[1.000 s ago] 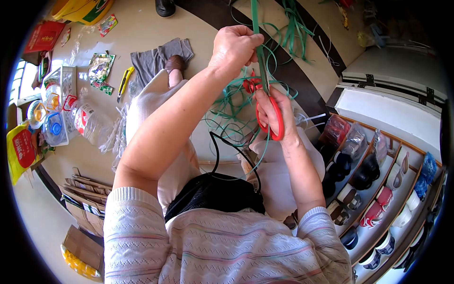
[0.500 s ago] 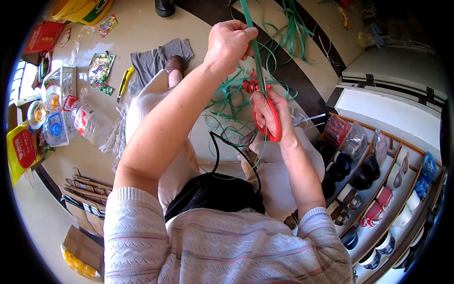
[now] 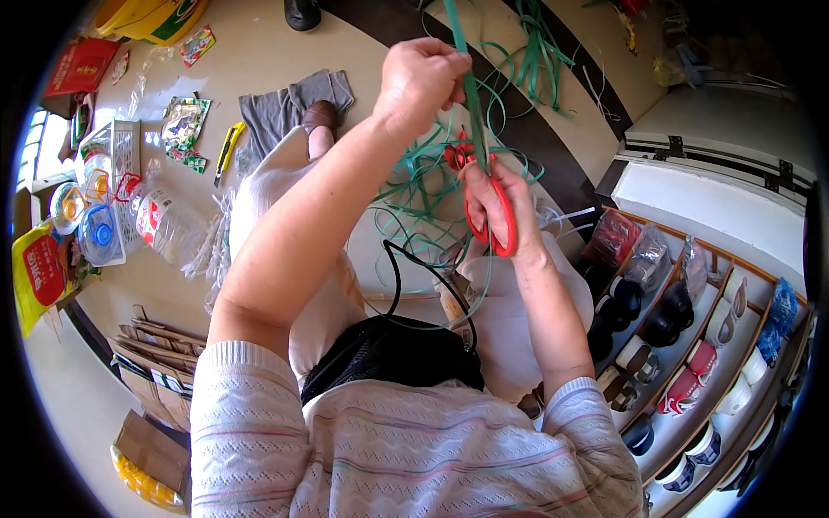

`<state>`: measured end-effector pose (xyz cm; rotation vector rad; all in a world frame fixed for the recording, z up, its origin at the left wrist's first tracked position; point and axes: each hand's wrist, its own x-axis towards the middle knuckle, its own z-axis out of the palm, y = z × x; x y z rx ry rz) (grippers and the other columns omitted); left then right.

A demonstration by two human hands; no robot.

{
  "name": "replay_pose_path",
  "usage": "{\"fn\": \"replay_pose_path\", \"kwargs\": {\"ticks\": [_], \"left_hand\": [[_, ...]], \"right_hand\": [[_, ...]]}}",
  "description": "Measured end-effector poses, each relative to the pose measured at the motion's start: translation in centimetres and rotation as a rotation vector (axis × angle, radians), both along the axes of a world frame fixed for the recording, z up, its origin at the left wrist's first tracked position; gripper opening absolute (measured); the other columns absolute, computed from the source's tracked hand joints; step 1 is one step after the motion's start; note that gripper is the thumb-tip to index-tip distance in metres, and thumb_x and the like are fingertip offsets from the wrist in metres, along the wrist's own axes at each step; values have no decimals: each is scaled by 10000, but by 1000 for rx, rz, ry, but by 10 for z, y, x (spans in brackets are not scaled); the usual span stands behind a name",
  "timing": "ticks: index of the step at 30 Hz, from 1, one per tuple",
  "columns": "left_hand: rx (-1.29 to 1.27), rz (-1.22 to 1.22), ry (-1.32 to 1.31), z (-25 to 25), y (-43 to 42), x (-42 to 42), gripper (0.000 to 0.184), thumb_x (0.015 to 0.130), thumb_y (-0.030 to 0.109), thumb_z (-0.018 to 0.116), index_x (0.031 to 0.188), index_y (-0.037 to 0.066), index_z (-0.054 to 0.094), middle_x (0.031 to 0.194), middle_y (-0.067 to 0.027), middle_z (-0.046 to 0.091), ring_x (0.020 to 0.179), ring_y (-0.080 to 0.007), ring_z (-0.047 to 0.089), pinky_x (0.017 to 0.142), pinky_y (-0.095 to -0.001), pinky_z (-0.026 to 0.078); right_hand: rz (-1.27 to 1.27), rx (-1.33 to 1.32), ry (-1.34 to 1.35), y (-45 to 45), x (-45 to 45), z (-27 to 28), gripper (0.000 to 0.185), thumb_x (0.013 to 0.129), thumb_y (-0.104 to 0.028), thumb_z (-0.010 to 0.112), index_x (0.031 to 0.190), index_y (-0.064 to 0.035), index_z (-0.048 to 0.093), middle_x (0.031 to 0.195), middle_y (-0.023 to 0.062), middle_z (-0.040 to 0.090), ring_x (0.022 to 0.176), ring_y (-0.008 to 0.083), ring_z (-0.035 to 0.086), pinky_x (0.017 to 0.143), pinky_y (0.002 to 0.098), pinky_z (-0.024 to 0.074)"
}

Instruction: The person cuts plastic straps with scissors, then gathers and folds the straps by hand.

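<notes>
Pinched in my left hand at the top centre is a flat green plastic strap, which runs up out of view and down toward my other hand. My right hand is wrapped round red-handled scissors, below and to the right of the left one. Their blades lie along the strap, and I cannot make out how far apart they are. Behind the hands, a tangle of thin green strips hangs and lies over the floor. A black bag rests on my lap.
At right stands a shoe rack full of shoes. On the left lie a yellow utility knife, a grey cloth, a large clear bottle and folded cardboard. More green strapping is on the floor ahead.
My right hand and the scissors have shifted very slightly right. My left hand keeps its pinch on the strap in nearly the same place.
</notes>
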<state>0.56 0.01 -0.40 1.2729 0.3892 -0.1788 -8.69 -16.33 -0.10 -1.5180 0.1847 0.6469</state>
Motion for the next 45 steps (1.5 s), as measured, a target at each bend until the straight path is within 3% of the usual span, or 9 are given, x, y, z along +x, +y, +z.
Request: {"fn": "replay_pose_path", "kwargs": {"ticks": [11,17,20,23,45], "left_hand": [[-19,2,7,-2,-2,1,153,802,112,651,759,-15,577,571,-45,541,444,-112,499,402,-236,374],[30,-32,-17,-1,-7,-6,157,805,113,649,750,-12,572,553,-42,532,439,-108,493,401,-232,370],[35,-50,-7,-1,-9,-8,155,808,116,648,753,-9,574,551,-40,530,442,-105,494,401,-232,370],[37,-52,3,5,-7,-8,153,811,118,647,759,-8,576,550,-37,529,445,-102,495,402,-231,372],[-5,-42,-40,0,-4,-3,166,806,135,662,773,-6,581,551,-37,533,440,-105,489,403,-227,364]], "right_hand": [[25,-54,47,1,-2,3,318,906,-367,554,888,-51,529,517,-64,378,408,27,340,379,185,270],[-30,40,-59,-1,1,-6,303,866,-381,614,842,-92,526,558,-86,394,396,11,339,352,185,258],[8,-21,-47,-1,1,-4,311,910,-359,550,882,-50,529,517,-64,375,408,25,325,384,186,252],[-7,9,7,-1,2,2,305,866,-379,616,837,-90,525,554,-87,389,396,9,336,354,185,256],[-9,0,-45,-2,-2,-6,308,865,-371,620,827,-83,518,568,-67,416,398,15,353,354,186,261]]}}
